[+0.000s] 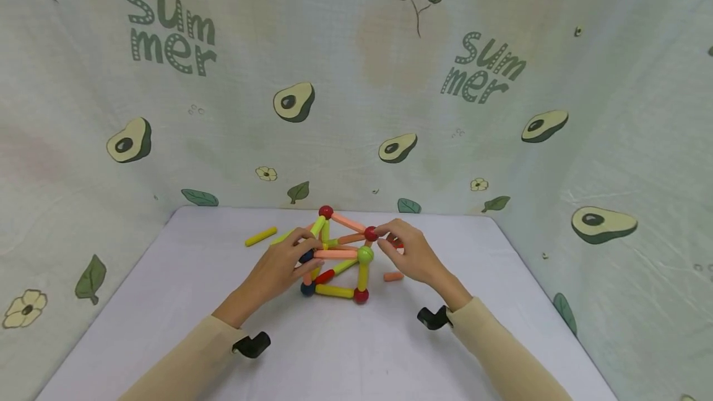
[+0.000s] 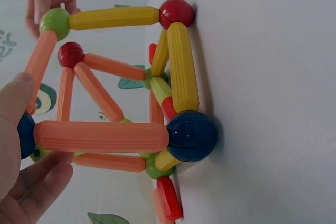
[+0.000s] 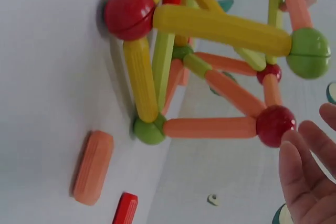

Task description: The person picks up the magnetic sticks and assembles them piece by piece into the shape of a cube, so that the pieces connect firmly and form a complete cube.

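Note:
A frame of plastic rods and balls [image 1: 337, 254] stands on the table, joining orange, yellow and light green rods with red, green and dark blue balls. My left hand [image 1: 278, 263] holds its upper front-left corner, fingers and thumb around a dark blue ball [image 2: 25, 135] that they partly hide. An orange rod [image 2: 100, 136] runs from there down to a lower dark blue ball [image 2: 192, 136]. At the upper right, my right hand [image 1: 411, 252] has its fingertips against or just beside a red ball [image 3: 276, 126], not wrapped around it. The green ball [image 1: 365, 255] is at the upper front-right corner.
A loose yellow rod [image 1: 260, 236] lies left of the frame. On the right are a short orange piece [image 3: 93, 167] and a red piece [image 3: 125, 208]. A printed cloth [image 1: 345, 159] hangs behind the white table [image 1: 356, 351].

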### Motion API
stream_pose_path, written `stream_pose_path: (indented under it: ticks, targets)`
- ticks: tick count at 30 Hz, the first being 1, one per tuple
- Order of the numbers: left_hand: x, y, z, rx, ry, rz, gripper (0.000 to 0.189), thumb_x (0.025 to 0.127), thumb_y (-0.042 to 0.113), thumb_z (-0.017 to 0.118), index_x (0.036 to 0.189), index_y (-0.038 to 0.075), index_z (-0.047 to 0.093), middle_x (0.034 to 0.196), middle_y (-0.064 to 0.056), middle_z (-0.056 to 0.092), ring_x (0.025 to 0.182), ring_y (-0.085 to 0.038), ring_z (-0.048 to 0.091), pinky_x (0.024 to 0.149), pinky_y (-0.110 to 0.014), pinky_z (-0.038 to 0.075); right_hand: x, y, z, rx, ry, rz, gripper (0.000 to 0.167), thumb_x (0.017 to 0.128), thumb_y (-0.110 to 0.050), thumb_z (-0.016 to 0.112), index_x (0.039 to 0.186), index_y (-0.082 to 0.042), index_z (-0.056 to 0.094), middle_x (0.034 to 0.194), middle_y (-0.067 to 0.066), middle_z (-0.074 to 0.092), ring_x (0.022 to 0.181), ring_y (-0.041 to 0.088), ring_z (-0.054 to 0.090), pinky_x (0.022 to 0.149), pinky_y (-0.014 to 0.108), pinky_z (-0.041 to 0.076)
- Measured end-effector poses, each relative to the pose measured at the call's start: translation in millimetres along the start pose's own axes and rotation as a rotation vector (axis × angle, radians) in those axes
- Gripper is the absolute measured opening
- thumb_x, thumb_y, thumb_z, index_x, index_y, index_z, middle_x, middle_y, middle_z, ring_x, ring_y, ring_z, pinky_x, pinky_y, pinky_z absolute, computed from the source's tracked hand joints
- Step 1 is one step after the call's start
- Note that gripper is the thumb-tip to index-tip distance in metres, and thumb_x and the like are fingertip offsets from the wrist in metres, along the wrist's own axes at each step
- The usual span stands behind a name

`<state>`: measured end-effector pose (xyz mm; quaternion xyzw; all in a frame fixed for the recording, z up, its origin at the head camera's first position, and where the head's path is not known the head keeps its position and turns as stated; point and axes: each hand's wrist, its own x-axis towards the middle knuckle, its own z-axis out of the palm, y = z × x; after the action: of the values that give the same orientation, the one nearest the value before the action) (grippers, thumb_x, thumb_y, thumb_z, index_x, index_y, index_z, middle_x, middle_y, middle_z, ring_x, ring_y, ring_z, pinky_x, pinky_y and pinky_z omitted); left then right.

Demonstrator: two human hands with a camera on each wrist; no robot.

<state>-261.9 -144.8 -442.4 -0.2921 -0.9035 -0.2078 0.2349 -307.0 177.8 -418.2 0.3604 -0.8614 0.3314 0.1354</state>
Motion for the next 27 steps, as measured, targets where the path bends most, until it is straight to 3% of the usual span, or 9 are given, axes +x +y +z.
stream_pose_path:
  ticks: [6,10,21,24,27]
  targets:
    - [0.8,0.2,-2.0,0.0,-0.003,-0.007,0.031,0.093,0.033,0.083,0.118,0.02,0.07,0.122,-0.001,0.06,0.075,-0.011,0.054,0.066,-0.019,0.052,-4.6,-19,9,0.089,-0.167,-0.045,0.034,0.102,-0.021,0.073,0.135,-0.014,0.067,0.118,-0.004,0.069,0.091,0.013,0.067,0.08,0.028,0.06]
    - [1.1,0.9,-1.4,0.005,-0.003,0.004,0.032,0.093,0.032,0.083,0.12,0.019,0.071,0.122,-0.002,0.061,0.078,-0.012,0.057,0.069,-0.02,0.055,-5.7,-22,15,0.093,-0.165,-0.066,0.033,0.098,-0.015,0.079,0.129,-0.014,0.068,0.115,-0.003,0.069,0.088,0.016,0.068,0.079,0.026,0.061]
    - [4.5,-2.6,-4.1,0.02,-0.006,0.057,0.042,0.089,0.032,0.087,0.126,0.019,0.071,0.122,-0.001,0.062,0.065,-0.008,0.049,0.06,-0.018,0.047,-7.7,-32,14,0.073,-0.179,-0.075,0.031,0.096,-0.013,0.081,0.122,-0.01,0.066,0.112,-0.001,0.069,0.088,0.014,0.069,0.079,0.024,0.06]
    - [5.7,-4.4,-4.9,-0.015,-0.038,0.046,0.047,0.089,0.03,0.087,0.131,0.018,0.069,0.129,-0.004,0.061,0.067,-0.011,0.055,0.066,-0.02,0.054,-8.1,-34,13,0.072,-0.188,-0.068,0.03,0.096,-0.012,0.08,0.122,-0.01,0.066,0.11,-0.002,0.069,0.088,0.014,0.069,0.079,0.025,0.06]
    - [7.4,-6.2,-6.5,-0.075,-0.068,0.035,0.049,0.091,0.03,0.086,0.134,0.017,0.067,0.132,-0.005,0.061,0.084,-0.018,0.068,0.08,-0.03,0.062,-8.5,-35,13,0.069,-0.192,-0.074,0.029,0.096,-0.012,0.079,0.122,-0.011,0.066,0.109,-0.003,0.069,0.088,0.012,0.068,0.079,0.026,0.061]
